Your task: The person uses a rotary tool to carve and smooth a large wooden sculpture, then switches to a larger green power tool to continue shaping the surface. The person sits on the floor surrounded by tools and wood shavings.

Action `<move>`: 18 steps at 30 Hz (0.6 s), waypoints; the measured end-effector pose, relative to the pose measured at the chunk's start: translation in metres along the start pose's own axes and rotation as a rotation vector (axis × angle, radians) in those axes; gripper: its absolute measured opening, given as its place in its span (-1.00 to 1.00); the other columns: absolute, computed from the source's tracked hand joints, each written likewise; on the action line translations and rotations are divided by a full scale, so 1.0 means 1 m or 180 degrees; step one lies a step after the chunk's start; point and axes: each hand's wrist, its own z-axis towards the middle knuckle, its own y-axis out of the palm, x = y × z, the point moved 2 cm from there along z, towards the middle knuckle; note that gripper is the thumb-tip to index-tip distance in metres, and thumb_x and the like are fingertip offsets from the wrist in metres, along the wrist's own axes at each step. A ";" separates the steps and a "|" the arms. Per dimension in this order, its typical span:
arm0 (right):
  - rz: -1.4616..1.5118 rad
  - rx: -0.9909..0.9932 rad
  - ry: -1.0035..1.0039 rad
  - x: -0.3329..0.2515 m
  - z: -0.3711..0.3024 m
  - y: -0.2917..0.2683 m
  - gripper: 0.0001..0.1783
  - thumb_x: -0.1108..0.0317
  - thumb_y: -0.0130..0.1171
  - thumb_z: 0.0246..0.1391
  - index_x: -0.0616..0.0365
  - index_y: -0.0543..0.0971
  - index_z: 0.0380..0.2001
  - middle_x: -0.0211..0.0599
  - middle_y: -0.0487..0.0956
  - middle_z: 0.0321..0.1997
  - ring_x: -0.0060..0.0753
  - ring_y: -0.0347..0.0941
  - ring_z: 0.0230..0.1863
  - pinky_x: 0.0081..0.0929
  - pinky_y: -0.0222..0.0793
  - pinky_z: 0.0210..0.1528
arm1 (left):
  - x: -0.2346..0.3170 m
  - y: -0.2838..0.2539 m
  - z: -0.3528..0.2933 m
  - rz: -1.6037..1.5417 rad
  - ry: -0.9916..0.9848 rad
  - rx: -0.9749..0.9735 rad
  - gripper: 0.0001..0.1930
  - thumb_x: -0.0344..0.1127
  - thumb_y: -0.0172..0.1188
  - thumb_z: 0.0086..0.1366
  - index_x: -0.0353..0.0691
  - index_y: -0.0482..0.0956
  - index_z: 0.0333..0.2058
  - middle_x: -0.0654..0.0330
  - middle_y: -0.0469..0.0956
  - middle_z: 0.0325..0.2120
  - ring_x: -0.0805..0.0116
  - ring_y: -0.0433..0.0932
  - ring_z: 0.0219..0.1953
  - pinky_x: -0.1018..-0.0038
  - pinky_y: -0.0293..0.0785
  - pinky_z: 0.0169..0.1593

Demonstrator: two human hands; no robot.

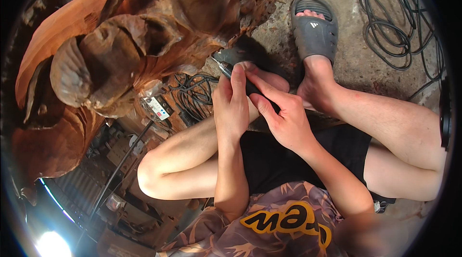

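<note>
Concrete floor (353, 62) | pen-shaped tool (225, 68) at twelve o'clock, tip near wood carving (130, 47) at ten | my left fingers (237, 82) closed round its front, right fingers (267, 90) its rear | I'd press lightly, steadily

Carved brown wooden sculpture (192, 4), ten o'clock: ridges and folds with a low sheen, rough in the cuts; its broad reddish flank (62, 30) looks smoother. Slim black cylindrical tool (226, 69), near your clock centre: dark casing, bright metal tip (217, 62). Your grey slide sandal (316, 40), one o'clock: matt, moulded, rubbery, ribbed at the toe. Around it, rough gritty concrete floor (350, 59). Your black shorts (342, 142), four o'clock: matt cloth. Your purple-brown patterned shirt (276, 197), six o'clock: printed cloth, creased.
</note>
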 end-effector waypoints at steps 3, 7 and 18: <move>-0.0096 0.0038 -0.0133 0.001 0.002 0.000 -0.53 0.45 0.25 0.27 0.12 0.57 0.24 0.05 0.71 -0.02 -0.17 0.70 0.01 -0.40 0.53 0.04 | -0.001 0.000 0.003 -0.0043 0.0094 -0.0002 -0.53 -0.06 -0.04 0.62 -0.42 0.63 -0.08 0.11 0.70 -0.25 0.43 0.60 -0.17 0.44 0.50 -0.02; -0.0243 0.0174 -0.0441 0.001 0.007 -0.001 -0.53 0.44 0.24 0.28 0.13 0.56 0.25 0.05 0.69 0.04 -0.16 0.68 0.06 -0.40 0.51 0.09 | -0.004 0.005 0.008 -0.0220 0.0043 -0.0050 -0.53 -0.06 -0.03 0.61 -0.43 0.63 -0.10 0.09 0.71 -0.25 0.43 0.61 -0.17 0.43 0.51 -0.02; -0.0080 -0.0256 0.0263 -0.014 0.004 -0.006 -0.54 0.40 0.21 0.32 0.13 0.54 0.27 0.04 0.69 0.03 -0.16 0.68 0.07 -0.42 0.51 0.08 | 0.002 0.000 0.001 -0.0303 0.0037 0.0058 -0.55 -0.07 -0.03 0.61 -0.40 0.65 -0.13 0.12 0.71 -0.26 0.45 0.60 -0.17 0.45 0.51 -0.03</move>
